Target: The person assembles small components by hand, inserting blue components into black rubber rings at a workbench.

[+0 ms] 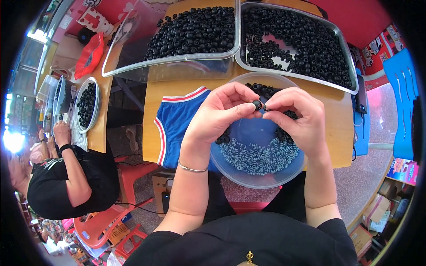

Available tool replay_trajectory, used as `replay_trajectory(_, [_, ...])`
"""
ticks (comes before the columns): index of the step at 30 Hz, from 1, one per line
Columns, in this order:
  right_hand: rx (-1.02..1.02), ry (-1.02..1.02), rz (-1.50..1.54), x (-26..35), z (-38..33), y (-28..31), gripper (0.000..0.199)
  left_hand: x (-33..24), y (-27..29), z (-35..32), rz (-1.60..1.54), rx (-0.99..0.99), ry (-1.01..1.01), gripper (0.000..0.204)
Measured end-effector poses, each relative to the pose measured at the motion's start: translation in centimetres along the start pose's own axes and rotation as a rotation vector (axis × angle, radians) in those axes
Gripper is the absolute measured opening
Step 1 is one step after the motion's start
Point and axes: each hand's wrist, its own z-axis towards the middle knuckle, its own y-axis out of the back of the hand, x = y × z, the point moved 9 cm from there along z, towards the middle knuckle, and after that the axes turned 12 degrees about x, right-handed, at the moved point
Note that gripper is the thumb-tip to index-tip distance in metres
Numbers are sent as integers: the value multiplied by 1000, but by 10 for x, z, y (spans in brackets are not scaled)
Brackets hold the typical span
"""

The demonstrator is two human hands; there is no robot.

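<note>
My left hand [222, 106] pinches a black ball-shaped piece with a hole [257, 105] between thumb and fingertips. Touching it from the other side, my right hand [297, 115] grips a small black part [266, 108], mostly hidden by the fingertips. Both hands are held over a round clear plastic basin [257, 184]. Many small metal springs [257, 158] lie in its near half. Black pieces [265, 90] are heaped at its far side, partly covered by my hands.
Behind the basin stand a clear bin [177, 57] of black balls and a metal tray [306, 82] of smaller black parts. Blue cloth with striped trim [179, 119] lies left on the wooden table. Further left, a person [66, 177] works near an oval bowl [95, 111]. A blue chair [401, 102] stands right.
</note>
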Motion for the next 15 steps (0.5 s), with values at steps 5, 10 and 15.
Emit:
replay_trajectory(5, [17,77,-132,10,1,-1,17,1,-1,1,-15,7,6,20])
replay_trajectory(10, [12,106,-187,12,1,-4,17,2,-1,-1,-22,8,18,20])
replay_trajectory(15, [13,122,-227,14,-1,-5,17,2,-1,0,-11,4,30,19])
